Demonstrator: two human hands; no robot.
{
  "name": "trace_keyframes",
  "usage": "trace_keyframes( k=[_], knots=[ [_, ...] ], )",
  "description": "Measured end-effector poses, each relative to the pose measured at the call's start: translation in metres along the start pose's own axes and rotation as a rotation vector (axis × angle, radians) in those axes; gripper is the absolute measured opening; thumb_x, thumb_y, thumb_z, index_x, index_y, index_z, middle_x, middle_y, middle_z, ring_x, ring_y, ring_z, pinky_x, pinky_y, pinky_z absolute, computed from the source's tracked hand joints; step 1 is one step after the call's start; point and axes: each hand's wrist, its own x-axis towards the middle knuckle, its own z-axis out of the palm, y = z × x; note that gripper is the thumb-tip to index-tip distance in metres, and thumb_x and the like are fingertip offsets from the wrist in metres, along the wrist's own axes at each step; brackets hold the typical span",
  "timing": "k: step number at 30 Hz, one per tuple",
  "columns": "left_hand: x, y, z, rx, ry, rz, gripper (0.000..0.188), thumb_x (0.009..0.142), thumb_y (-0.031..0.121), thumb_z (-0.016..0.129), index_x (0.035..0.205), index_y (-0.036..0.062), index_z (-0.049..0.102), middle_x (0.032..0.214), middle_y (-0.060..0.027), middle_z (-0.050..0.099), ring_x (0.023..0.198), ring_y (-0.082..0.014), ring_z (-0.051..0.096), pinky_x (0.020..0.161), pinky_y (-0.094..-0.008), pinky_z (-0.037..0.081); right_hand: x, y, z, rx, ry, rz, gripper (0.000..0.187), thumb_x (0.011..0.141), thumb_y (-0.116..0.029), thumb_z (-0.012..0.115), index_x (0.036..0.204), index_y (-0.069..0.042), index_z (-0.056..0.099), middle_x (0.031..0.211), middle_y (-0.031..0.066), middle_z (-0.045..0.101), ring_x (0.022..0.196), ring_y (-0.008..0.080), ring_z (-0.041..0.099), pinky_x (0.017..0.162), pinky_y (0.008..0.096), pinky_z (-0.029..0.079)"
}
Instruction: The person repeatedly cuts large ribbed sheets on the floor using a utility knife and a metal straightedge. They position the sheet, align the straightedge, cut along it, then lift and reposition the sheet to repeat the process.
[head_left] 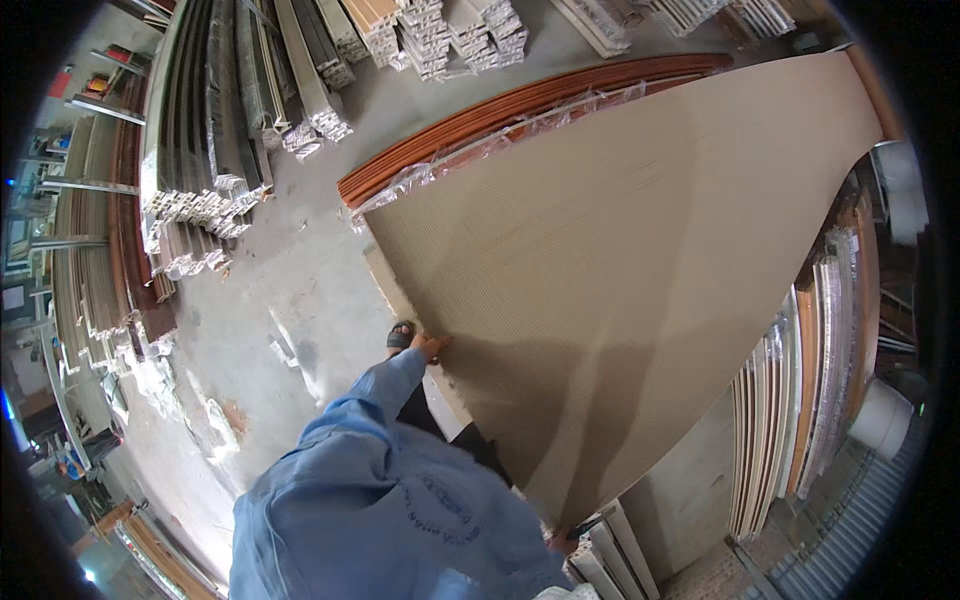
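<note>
A large tan sheet of corrugated cardboard [620,250] spreads before me, its far right end curving up into a roll. My left hand [430,346] is closed on the sheet's left edge, beside my sandalled foot [400,335]. At the near corner my right hand [563,543] is closed on the cardboard's edge, partly hidden by my blue sleeve. A small dark thing lies by its fingers; I cannot make out what it is. A pale strip [385,285] of another board shows under the left edge.
Reddish-brown profiles [530,115] in plastic film lie along the sheet's far edge. Stacked long profiles [215,130] stand at the far left, more bundles [450,35] at the back. Upright boards [770,420] and a white bucket [880,420] are at right; white profiles [610,555] lie near my right hand.
</note>
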Motion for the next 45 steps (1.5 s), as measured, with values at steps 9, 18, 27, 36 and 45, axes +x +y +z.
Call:
trace_keyframes(
  k=[9, 18, 27, 36, 45],
  knots=[
    [0.024, -0.156, -0.168, 0.187, 0.254, -0.296, 0.042, 0.078, 0.026, 0.071, 0.111, 0.0028, 0.059, 0.092, -0.0127, 0.067, 0.073, -0.0246, 0.067, 0.057, -0.0361, 0.056, -0.209, 0.053, 0.035, -0.347, 0.115, 0.428, 0.03, 0.073, -0.02, 0.076, 0.074, -0.001, 0.052, 0.058, 0.0087, 0.053, 0.037, 0.0153, 0.045, 0.032, 0.0318, 0.036],
    [0.188, -0.22, -0.164, 0.115, 0.296, -0.234, 0.044, 0.077, 0.035, 0.07, 0.109, 0.0054, 0.061, 0.098, -0.0107, 0.065, 0.089, -0.0246, 0.064, 0.06, -0.0395, 0.056, -0.136, 0.1, 0.18, -0.443, 0.063, 0.36, 0.027, 0.078, -0.012, 0.071, 0.1, -0.002, 0.059, 0.076, 0.005, 0.062, 0.041, 0.0153, 0.045, 0.032, 0.0299, 0.034],
    [0.37, -0.253, -0.115, 0.265, 0.333, -0.134, 0.047, 0.076, 0.029, 0.071, 0.114, 0.0042, 0.059, 0.099, -0.013, 0.065, 0.083, -0.0244, 0.066, 0.059, -0.0353, 0.056, -0.162, 0.036, 0.281, -0.438, -0.358, 0.27, 0.022, 0.08, -0.015, 0.07, 0.097, -0.003, 0.062, 0.075, 0.0073, 0.063, 0.038, 0.0101, 0.045, 0.034, 0.0239, 0.036],
    [0.452, -0.258, -0.081, 0.869, 0.53, 0.063, 0.061, 0.075, 0.042, 0.069, 0.113, -0.0043, 0.056, 0.104, -0.0197, 0.063, 0.09, -0.0287, 0.065, 0.067, -0.0334, 0.054, -0.171, 0.024, 0.307, -0.459, -0.377, 0.333, 0.025, 0.079, -0.011, 0.069, 0.097, 0.003, 0.059, 0.081, 0.0119, 0.065, 0.037, 0.0107, 0.047, 0.034, 0.0234, 0.037],
    [0.432, -0.211, -0.08, 0.635, 0.465, -0.178, 0.058, 0.072, 0.046, 0.069, 0.102, -0.0029, 0.064, 0.109, -0.0211, 0.061, 0.107, -0.0345, 0.056, 0.088, -0.0402, 0.047, -0.187, -0.009, 0.297, -0.523, -0.295, 0.34, 0.024, 0.082, -0.015, 0.065, 0.099, 0.0, 0.057, 0.084, 0.0127, 0.067, 0.038, 0.0093, 0.047, 0.035, 0.0225, 0.039]
  ],
)
